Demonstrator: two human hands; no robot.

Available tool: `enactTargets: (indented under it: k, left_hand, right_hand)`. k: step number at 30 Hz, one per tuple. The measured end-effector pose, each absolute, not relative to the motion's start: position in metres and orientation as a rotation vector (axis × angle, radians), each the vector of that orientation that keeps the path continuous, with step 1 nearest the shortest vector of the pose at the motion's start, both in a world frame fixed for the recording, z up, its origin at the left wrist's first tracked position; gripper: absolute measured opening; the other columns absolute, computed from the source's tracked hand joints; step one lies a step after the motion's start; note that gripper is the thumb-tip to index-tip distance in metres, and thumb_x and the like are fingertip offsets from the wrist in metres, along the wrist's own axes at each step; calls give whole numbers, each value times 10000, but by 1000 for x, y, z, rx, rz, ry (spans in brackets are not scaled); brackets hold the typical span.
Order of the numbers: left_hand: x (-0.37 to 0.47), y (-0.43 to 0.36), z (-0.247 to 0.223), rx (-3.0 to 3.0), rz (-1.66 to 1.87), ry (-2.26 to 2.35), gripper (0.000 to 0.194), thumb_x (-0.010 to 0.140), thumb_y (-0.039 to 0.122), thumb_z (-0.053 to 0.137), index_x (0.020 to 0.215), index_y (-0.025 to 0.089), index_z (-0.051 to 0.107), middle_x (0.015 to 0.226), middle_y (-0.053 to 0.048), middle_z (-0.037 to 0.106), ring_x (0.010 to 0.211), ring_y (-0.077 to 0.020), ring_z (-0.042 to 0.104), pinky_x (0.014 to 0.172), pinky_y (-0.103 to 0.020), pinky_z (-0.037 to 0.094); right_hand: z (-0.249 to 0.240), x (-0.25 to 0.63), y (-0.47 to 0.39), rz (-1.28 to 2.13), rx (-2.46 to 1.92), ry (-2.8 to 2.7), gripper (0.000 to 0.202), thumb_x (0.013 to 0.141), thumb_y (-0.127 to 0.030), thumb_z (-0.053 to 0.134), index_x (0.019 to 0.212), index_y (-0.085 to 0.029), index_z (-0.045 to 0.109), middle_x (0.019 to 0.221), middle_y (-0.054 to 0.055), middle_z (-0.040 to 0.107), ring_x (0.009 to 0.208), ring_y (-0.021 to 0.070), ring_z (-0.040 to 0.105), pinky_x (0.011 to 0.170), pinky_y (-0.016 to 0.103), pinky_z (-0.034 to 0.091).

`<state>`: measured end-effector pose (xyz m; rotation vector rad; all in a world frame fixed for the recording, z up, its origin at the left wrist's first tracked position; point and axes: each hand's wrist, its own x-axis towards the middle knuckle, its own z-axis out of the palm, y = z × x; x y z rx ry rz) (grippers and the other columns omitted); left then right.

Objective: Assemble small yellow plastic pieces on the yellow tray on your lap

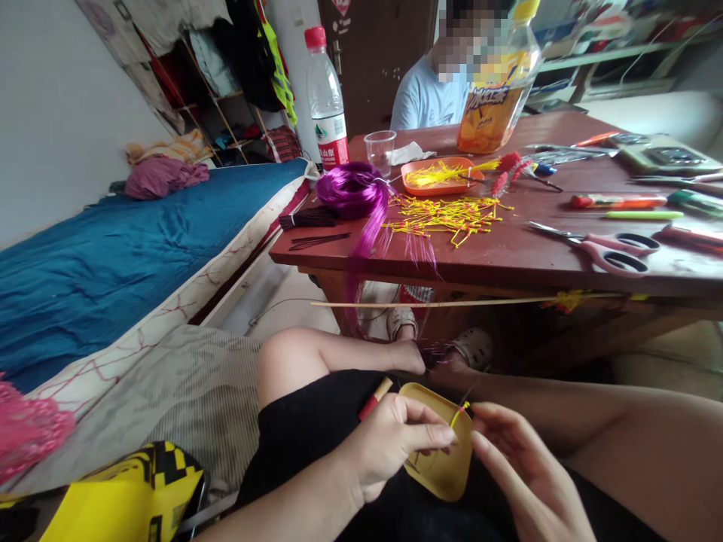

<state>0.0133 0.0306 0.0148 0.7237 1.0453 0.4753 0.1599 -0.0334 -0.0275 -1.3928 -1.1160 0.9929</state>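
The blue-sheeted bed (169, 199) filled my left side, and the red-brown wooden table (491, 256) stood ahead, its near edge running across beyond my folded legs. A yellow-and-black bag (118, 489) sat at lower left, near my left forearm.

My left hand (389, 444) reached in from below, palm turned inward, thumb and forefinger pinched together on the lower end of a thin yellow strand. My right hand (523, 467) was half open, fingers loosely curled and thumb a little apart from them, facing the left across a narrow gap; I could not tell whether a fine thread was caught in it.

Both hands were over my lap, around a shallow yellow tray (449, 478), with the left partly covering it and the right just beside its right rim. Between them and the table lay open room above my legs, crossed near the table edge by purple filaments (361, 248) hanging over and a thin wooden stick (423, 305) running along it.

The pink-handled scissors (607, 248) lay close inside that edge. Smallest was the yellow strand (459, 415), tilted upward from my left fingertips above the tray, with red near its top.
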Motion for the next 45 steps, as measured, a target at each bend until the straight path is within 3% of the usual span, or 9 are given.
enactTargets:
  k: [4, 9, 18, 27, 35, 39, 42, 45]
  left_hand:
    - [14, 31, 15, 659, 490, 1002, 216, 490, 295, 770, 546, 119, 658, 548, 1, 594, 545, -94, 444, 591, -235, 302]
    - [14, 30, 19, 599, 503, 958, 247, 483, 301, 802, 579, 119, 665, 562, 9, 582, 563, -94, 445, 613, -233, 308]
    - [16, 29, 15, 507, 556, 906, 170, 510, 227, 750, 561, 100, 651, 554, 5, 540, 560, -88, 447, 617, -234, 307]
    - [10, 31, 11, 446, 501, 860, 187, 516, 203, 738, 662, 93, 696, 566, 5, 538, 557, -92, 477, 615, -240, 337]
    - [11, 30, 10, 454, 533, 835, 124, 523, 171, 702, 624, 101, 682, 625, -18, 587, 593, -95, 498, 619, -221, 350]
    - [10, 29, 12, 472, 507, 830, 161, 532, 181, 719, 655, 86, 680, 599, -8, 559, 594, -100, 502, 635, -233, 352]
    - [9, 30, 13, 479, 481, 830, 155, 521, 163, 708, 648, 83, 671, 560, 8, 531, 562, -89, 486, 627, -232, 346]
    - [9, 33, 12, 494, 441, 838, 148, 502, 149, 677, 635, 84, 670, 544, 13, 539, 523, -70, 465, 602, -218, 338]
  right_hand:
    - [-24, 165, -34, 40, -1292, -1790, 264, 788, -128, 513, 1040, -197, 543, 1031, 79, 633, 967, 223, 603, 813, 319, 473]
    - [-13, 158, -20, -344, -1179, -2081, 295, 801, -161, 430, 1070, -122, 545, 1040, 133, 665, 1036, 265, 576, 856, 391, 417]
    - [-17, 152, -22, -416, -1131, -2129, 303, 819, -227, 417, 1034, -57, 547, 992, 198, 664, 1004, 287, 587, 825, 401, 425]
    - [-22, 164, -18, -404, -1008, -2291, 369, 786, -274, 495, 1103, -90, 543, 1078, 164, 652, 1220, 284, 427, 1027, 464, 247]
    - [-27, 160, -17, -363, -1005, -2275, 420, 804, -374, 498, 1110, -89, 543, 1102, 177, 633, 1312, 328, 268, 975, 462, 317]
    - [-24, 164, -14, -306, -928, -2318, 481, 821, -441, 493, 1119, -66, 535, 1121, 177, 632, 1324, 311, 245, 1054, 471, 219]
    - [-18, 170, -12, -290, -862, -2388, 422, 814, -341, 520, 1128, -61, 545, 1162, 153, 619, 1325, 273, 256, 1102, 458, 118]
    - [-3, 180, -9, -272, -819, -2434, 355, 820, -174, 460, 1151, -78, 546, 1192, 97, 611, 1298, 212, 330, 1116, 411, 141]
